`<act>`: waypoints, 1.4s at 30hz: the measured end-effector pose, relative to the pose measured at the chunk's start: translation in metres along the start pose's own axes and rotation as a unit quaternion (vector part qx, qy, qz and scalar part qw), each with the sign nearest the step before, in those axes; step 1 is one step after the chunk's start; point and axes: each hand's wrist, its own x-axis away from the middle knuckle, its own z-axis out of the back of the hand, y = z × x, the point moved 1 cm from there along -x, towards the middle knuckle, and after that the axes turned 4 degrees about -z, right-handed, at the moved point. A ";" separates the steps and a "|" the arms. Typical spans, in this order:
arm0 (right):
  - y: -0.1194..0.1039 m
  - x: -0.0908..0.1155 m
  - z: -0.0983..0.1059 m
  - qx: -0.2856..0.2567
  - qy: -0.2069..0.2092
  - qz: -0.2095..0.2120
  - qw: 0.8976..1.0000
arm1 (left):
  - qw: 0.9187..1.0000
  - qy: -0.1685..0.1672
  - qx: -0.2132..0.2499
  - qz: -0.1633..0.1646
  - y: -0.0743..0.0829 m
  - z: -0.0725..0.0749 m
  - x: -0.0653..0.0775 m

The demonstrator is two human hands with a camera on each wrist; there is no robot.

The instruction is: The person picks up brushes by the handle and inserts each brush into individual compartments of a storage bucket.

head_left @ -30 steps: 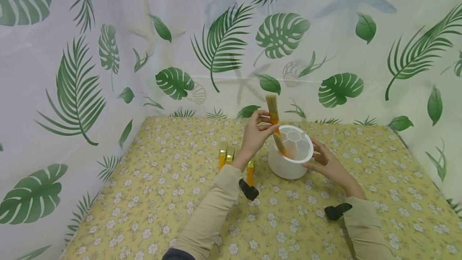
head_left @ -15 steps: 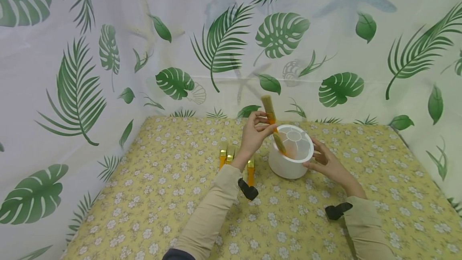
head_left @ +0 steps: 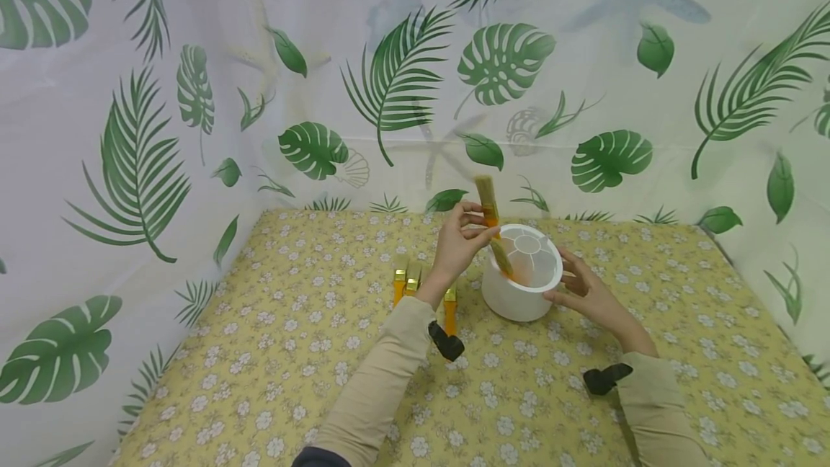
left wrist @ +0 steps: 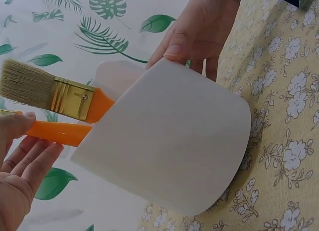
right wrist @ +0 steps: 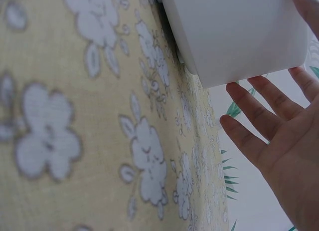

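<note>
My left hand (head_left: pixel 457 240) pinches a paintbrush by its orange handle (left wrist: pixel 62 132), bristles (head_left: pixel 488 195) upward. Its handle reaches down at the near left rim of a white round brush holder (head_left: pixel 519 303), where the lower end is hidden. A second paintbrush (left wrist: pixel 65 94) stands in the holder, leaning toward the left hand. Inside, white dividers part several compartments around a round centre (head_left: pixel 527 244). On the holder's right side rests my right hand (head_left: pixel 586 294), fingers fairly straight and spread, fingertips (right wrist: pixel 234 87) touching the wall, thumb near the rim.
Several more orange-handled paintbrushes (head_left: pixel 400 285) lie on the floral tablecloth (head_left: pixel 292 352) left of the holder, partly covered by the left arm. One brush (head_left: pixel 450 314) lies apart, closer to the holder. A leaf-printed curtain (head_left: pixel 402 92) hangs behind and at the sides.
The top of the held paintbrush tips a little left, then comes back toward upright and sits slightly lower. My right hand and the holder keep their places.
</note>
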 end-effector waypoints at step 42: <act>0.002 -0.001 0.000 0.009 0.002 -0.006 1.000 | 0.999 0.004 -0.042 -0.020 -0.026 0.012 0.004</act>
